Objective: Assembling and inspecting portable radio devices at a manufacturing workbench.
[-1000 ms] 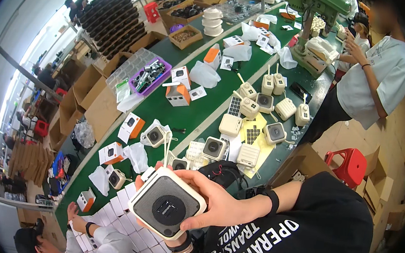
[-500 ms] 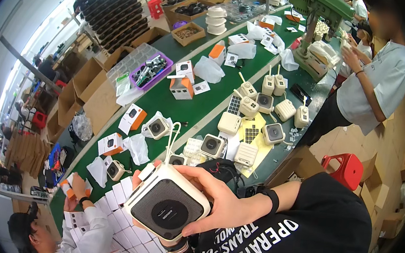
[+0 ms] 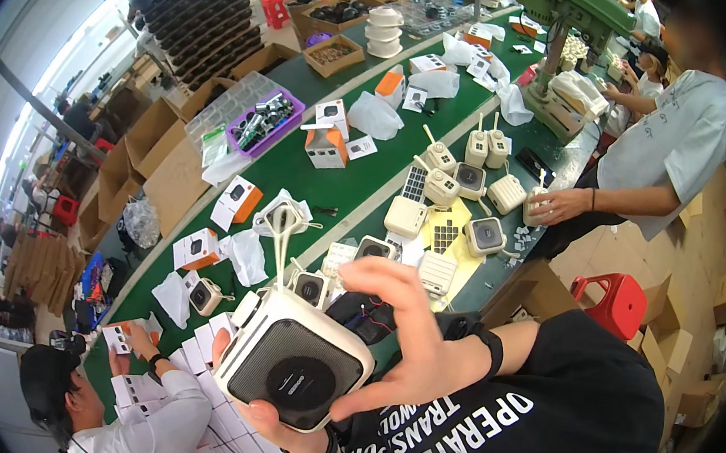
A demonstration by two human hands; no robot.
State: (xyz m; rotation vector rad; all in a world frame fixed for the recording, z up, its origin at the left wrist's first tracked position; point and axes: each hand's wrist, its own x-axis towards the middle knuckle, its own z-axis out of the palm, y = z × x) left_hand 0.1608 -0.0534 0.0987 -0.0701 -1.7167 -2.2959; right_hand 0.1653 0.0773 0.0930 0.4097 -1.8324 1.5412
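A small cream portable speaker (image 3: 297, 369) with a dark mesh front, round black centre and cream loop strap is close in front of me. My left hand (image 3: 286, 436) grips it from below and from its left side, the thumb at the lower front edge. My right hand (image 3: 413, 340) is on the other side, fingers apart and arched above the speaker's upper right corner. Its thumb is at the lower right edge, seemingly touching. Behind the held speaker, another cream speaker (image 3: 311, 289) stands on the bench.
Several cream speakers (image 3: 484, 236) stand on the bench at right. Orange-and-white boxes (image 3: 327, 147) and plastic bags line the green belt (image 3: 284, 180). A co-worker at lower left handles a box (image 3: 118, 338); another at right touches a speaker (image 3: 535, 208). White boxes are stacked beside me.
My right hand has loosened from the speaker, its fingers lifting off the top. The speaker has shifted slightly left and down. The co-worker at right has reached down to a speaker on the bench.
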